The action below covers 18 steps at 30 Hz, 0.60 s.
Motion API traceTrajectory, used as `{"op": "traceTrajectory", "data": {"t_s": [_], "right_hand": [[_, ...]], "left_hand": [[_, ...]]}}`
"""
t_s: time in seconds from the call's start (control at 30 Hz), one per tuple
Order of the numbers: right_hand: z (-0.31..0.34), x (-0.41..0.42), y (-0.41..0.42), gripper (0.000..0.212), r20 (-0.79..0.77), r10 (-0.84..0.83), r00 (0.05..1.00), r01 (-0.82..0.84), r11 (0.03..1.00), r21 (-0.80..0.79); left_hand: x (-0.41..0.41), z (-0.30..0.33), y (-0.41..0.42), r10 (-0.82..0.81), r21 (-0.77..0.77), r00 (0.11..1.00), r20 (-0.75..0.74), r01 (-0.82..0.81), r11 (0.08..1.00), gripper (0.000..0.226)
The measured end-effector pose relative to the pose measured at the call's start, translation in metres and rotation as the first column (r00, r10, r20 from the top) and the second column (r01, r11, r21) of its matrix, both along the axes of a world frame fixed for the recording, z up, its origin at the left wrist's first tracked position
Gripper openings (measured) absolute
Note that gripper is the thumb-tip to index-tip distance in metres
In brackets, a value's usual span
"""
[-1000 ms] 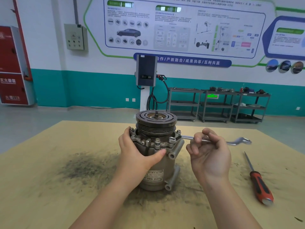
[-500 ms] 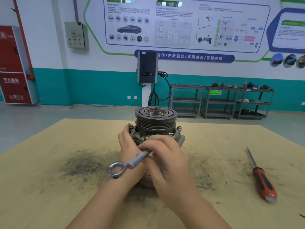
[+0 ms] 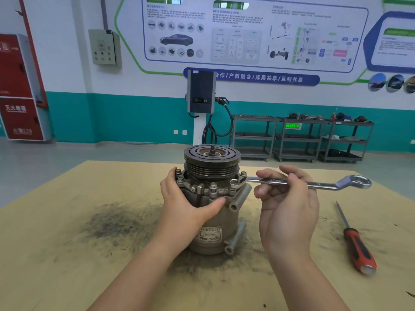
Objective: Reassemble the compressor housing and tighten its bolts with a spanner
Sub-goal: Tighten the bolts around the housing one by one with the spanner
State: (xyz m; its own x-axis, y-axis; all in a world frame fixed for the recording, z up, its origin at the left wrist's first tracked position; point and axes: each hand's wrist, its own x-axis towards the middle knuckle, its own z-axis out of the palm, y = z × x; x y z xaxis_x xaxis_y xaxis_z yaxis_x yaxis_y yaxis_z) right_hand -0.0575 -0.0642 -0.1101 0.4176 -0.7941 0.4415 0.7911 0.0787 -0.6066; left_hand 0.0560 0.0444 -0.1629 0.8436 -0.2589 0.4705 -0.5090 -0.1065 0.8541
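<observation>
A grey compressor (image 3: pixel 215 221) stands upright on the table, its dark grooved pulley (image 3: pixel 212 161) on top and several bolts around the housing flange. My left hand (image 3: pixel 186 203) grips the housing from the left, thumb across the front. A silver spanner (image 3: pixel 318 184) lies level to the right, its open end set on a bolt (image 3: pixel 235 182) at the flange's right side, its ring end free. My right hand (image 3: pixel 285 198) holds the spanner's shank with curled fingers, just right of the compressor.
A red-handled screwdriver (image 3: pixel 357 245) lies on the table at the right. The tan table top (image 3: pixel 67 243) carries a dark smudge left of the compressor. Metal shelving carts and a wall charger stand beyond the table's far edge.
Half a second ago the spanner pointed toward the front left with my right hand over the housing. Now it points right, its open end on the right-hand bolt.
</observation>
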Motion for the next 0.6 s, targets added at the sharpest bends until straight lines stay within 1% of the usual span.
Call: {"op": "traceTrajectory", "data": {"t_s": [0.1,0.23,0.37,0.43,0.47,0.53,0.57,0.6], "right_hand": [[0.002,0.002,-0.007,0.023,-0.055,0.055,0.997,-0.053,0.998,0.038],[0.006,0.007,-0.018,0.029,-0.059,0.109,0.992,-0.099,0.985,0.143],[0.0,0.011,-0.022,0.023,0.01,0.173,0.985,-0.171,0.958,0.231],[-0.004,0.012,-0.021,0.02,0.058,0.168,0.984,-0.177,0.951,0.255],[-0.005,0.012,-0.02,0.021,0.092,0.154,0.984,-0.173,0.949,0.264],[-0.008,0.01,-0.016,0.032,0.157,0.084,0.984,-0.118,0.968,0.221],[-0.01,0.008,-0.013,0.038,0.169,0.03,0.985,-0.055,0.987,0.149],[-0.014,0.006,-0.007,0.041,0.183,-0.046,0.982,0.042,0.999,0.028]], "left_hand": [[0.0,0.0,0.001,-0.008,0.014,1.0,-0.003,0.008,1.0,0.128],[-0.001,0.002,0.002,-0.017,0.023,1.0,-0.005,0.017,1.0,0.127],[0.0,0.001,0.001,-0.013,0.018,1.0,0.005,0.013,1.0,0.123],[-0.001,0.001,0.001,-0.013,0.023,1.0,0.008,0.013,1.0,0.123],[-0.001,0.001,0.001,-0.012,0.028,1.0,0.008,0.012,1.0,0.124],[0.0,0.001,0.002,-0.012,0.038,1.0,0.0,0.012,0.999,0.128],[0.0,0.001,0.002,-0.013,0.042,1.0,-0.004,0.013,0.999,0.129],[-0.001,0.003,0.002,-0.014,0.054,1.0,-0.015,0.015,0.998,0.13]]}}
